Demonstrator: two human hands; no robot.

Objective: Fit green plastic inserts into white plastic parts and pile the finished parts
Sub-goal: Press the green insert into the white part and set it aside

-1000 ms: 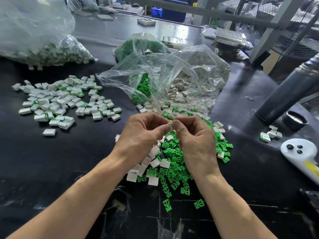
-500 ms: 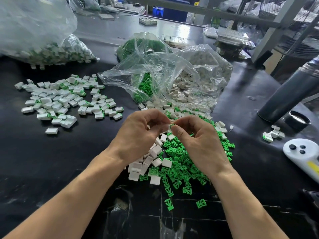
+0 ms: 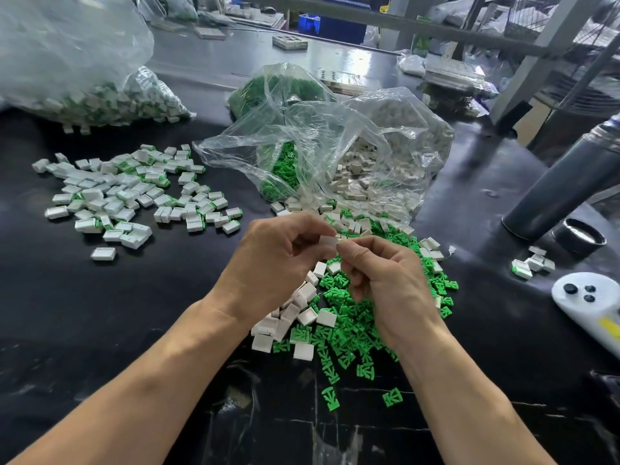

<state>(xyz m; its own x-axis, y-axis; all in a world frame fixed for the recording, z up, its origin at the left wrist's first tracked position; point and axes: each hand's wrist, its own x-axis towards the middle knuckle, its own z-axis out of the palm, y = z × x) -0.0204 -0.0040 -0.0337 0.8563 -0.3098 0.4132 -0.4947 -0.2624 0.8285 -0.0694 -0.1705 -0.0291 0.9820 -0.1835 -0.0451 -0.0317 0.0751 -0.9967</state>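
Black glossy desk (image 3: 100, 330), marked with pale streaks near the front edge. At far left, a big clear bag (image 3: 67, 62) bulging with white-and-green pieces. In the middle, an open crumpled clear bag (image 3: 335, 146), holding loose green pieces on its left side and off-white blocks on its right, mouth spilling toward the front. At right, a dark grey cylinder (image 3: 563, 182) lying tilted, with a black cap (image 3: 582, 236) just beside it. Lower right, a white controller (image 3: 590, 303) with black buttons.

Left of centre, a spread pile of finished parts (image 3: 124, 193): small white rectangular blocks, many showing a green edge at one end. A few more of the same near the cap. In front of the open bag, a heap of green inserts (image 3: 352, 330): small, flat, bright green, with ribbed fan-like faces, two lying apart toward the front. Beside and among them, plain white parts (image 3: 288, 317), boxy and hollow-looking.

Above that heap, both hands raised and close together. Left hand (image 3: 278, 263) pinching one small white part (image 3: 327, 240) between thumb and fingers. Right hand (image 3: 385, 280) with fingertips curled and pressed at that part's end; whether an insert sits between them, cannot tell.
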